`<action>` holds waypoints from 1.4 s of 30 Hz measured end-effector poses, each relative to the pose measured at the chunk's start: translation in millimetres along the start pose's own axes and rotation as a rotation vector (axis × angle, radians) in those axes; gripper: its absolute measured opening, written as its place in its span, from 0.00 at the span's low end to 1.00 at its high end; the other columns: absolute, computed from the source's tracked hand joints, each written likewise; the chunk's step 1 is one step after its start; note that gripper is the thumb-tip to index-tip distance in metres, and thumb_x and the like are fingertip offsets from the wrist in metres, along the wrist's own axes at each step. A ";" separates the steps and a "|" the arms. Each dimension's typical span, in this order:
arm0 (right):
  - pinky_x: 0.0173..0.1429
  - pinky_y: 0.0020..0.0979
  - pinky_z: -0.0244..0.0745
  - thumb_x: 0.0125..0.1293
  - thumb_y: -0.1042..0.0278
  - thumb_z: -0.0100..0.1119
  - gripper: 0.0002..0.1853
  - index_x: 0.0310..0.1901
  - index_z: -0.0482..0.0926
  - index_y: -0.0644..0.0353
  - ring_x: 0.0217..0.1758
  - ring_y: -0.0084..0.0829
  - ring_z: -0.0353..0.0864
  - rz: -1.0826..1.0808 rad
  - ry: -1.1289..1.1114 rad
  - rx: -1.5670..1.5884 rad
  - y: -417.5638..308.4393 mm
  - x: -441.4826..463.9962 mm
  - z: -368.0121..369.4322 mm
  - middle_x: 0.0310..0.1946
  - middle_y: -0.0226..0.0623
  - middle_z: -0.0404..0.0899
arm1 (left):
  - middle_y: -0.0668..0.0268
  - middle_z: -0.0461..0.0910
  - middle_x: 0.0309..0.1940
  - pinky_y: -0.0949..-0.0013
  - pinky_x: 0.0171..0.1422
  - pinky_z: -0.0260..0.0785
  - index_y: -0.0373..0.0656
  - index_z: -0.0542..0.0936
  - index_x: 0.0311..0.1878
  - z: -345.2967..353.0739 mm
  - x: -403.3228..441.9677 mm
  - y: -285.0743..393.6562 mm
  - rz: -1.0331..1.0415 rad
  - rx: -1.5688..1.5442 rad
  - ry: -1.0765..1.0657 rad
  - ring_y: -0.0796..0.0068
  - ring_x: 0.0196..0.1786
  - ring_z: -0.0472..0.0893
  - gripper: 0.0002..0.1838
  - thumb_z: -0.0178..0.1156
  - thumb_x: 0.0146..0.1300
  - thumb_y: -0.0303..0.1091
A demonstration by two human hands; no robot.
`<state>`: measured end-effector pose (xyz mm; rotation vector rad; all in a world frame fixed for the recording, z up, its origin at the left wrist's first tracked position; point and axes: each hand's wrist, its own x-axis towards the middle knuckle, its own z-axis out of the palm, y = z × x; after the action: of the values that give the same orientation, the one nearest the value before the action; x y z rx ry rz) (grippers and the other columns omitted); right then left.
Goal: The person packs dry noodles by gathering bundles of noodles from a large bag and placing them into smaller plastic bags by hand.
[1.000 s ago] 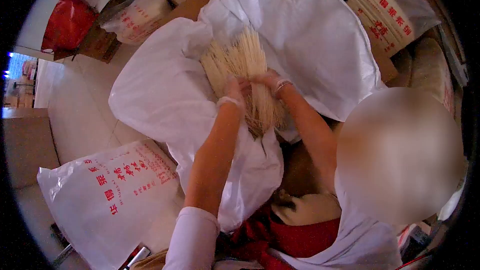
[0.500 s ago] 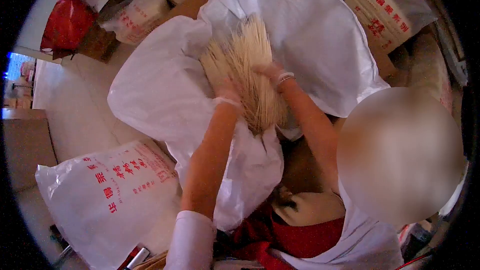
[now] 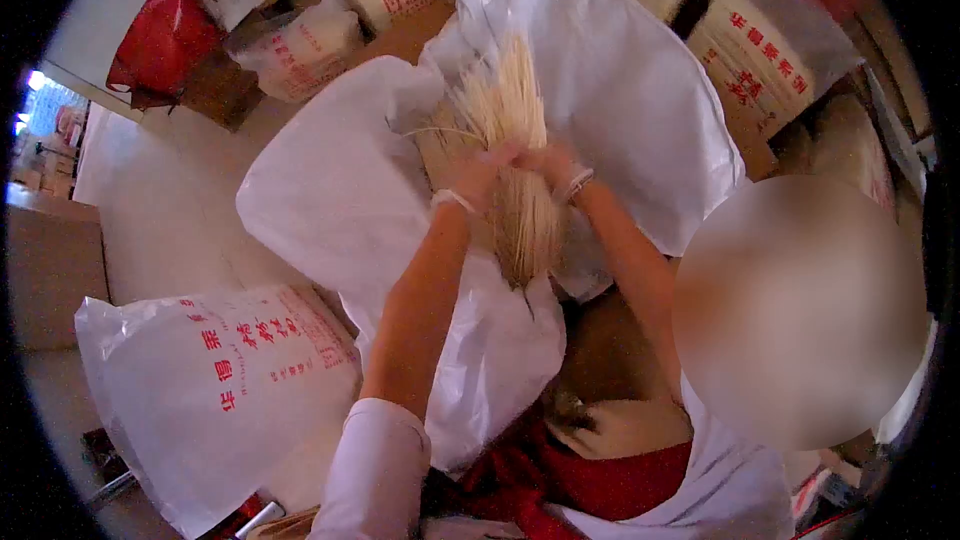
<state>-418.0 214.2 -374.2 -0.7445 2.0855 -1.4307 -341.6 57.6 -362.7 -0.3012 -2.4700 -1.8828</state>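
A bundle of long, thin, pale dried noodles stands upright in the mouth of a large white sack. My left hand is closed around its left side, in a thin clear glove. Gloved as well, my right hand grips the same bundle from the right, and the two hands meet at its front. The strands fan out above my fingers and hang down below them. More loose noodles lie in the sack behind my left hand.
A white plastic bag with red print lies at lower left. Printed noodle packs stand at upper right, others at upper left beside a red bag. Cardboard boxes stand at far left. A blurred round patch covers the right side.
My hands have come together around the noodles, squeezing the spread strands into a narrower bundle. The view has shifted slightly.
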 end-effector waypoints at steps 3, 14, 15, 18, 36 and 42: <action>0.55 0.32 0.68 0.52 0.49 0.62 0.28 0.50 0.73 0.58 0.50 0.34 0.74 0.101 -0.004 -0.038 -13.7 8.8 5.1 0.48 0.40 0.76 | 0.65 0.72 0.51 0.66 0.57 0.61 0.42 0.70 0.56 5.6 25.8 -2.7 -0.465 -0.576 0.092 0.70 0.52 0.71 0.29 0.65 0.50 0.39; 0.57 0.36 0.67 0.54 0.60 0.61 0.29 0.55 0.64 0.62 0.51 0.41 0.73 -0.216 0.299 -0.095 -54.3 -5.5 23.7 0.49 0.43 0.74 | 0.67 0.77 0.39 0.71 0.46 0.67 0.37 0.75 0.46 7.5 21.6 59.8 -0.239 -0.490 0.329 0.76 0.41 0.75 0.20 0.63 0.52 0.35; 0.56 0.36 0.67 0.54 0.60 0.61 0.29 0.56 0.63 0.61 0.51 0.41 0.73 -0.236 0.325 0.058 -58.7 -2.4 23.9 0.48 0.43 0.74 | 0.67 0.77 0.39 0.72 0.45 0.68 0.36 0.75 0.45 2.9 18.5 74.3 -0.156 -0.442 0.319 0.77 0.40 0.75 0.18 0.62 0.52 0.35; 0.56 0.36 0.67 0.53 0.62 0.61 0.30 0.57 0.62 0.60 0.51 0.40 0.73 -0.296 0.364 0.175 -83.6 -18.4 19.9 0.47 0.42 0.74 | 0.67 0.77 0.39 0.73 0.44 0.68 0.36 0.75 0.43 -1.7 14.9 101.4 -0.080 -0.351 0.340 0.77 0.39 0.76 0.17 0.62 0.52 0.35; 0.66 0.41 0.50 0.46 0.52 0.63 0.32 0.53 0.69 0.56 0.60 0.40 0.62 -0.655 0.303 -0.562 -52.6 -9.8 26.6 0.52 0.40 0.69 | 0.65 0.73 0.46 0.67 0.65 0.52 0.40 0.60 0.60 -30.1 -7.3 39.7 0.002 0.070 -0.125 0.71 0.56 0.67 0.39 0.68 0.46 0.39; 0.63 0.42 0.55 0.41 0.51 0.68 0.37 0.55 0.67 0.55 0.58 0.42 0.65 -0.547 0.280 -0.461 -23.0 2.1 37.4 0.51 0.40 0.70 | 0.67 0.71 0.52 0.65 0.67 0.49 0.41 0.64 0.59 -22.6 6.1 73.2 -0.349 -0.065 0.098 0.69 0.56 0.68 0.36 0.66 0.47 0.42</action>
<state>-390.9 180.9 -364.8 -1.4596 2.6049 -1.3828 -337.7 55.4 -286.0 0.2328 -2.5299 -2.0419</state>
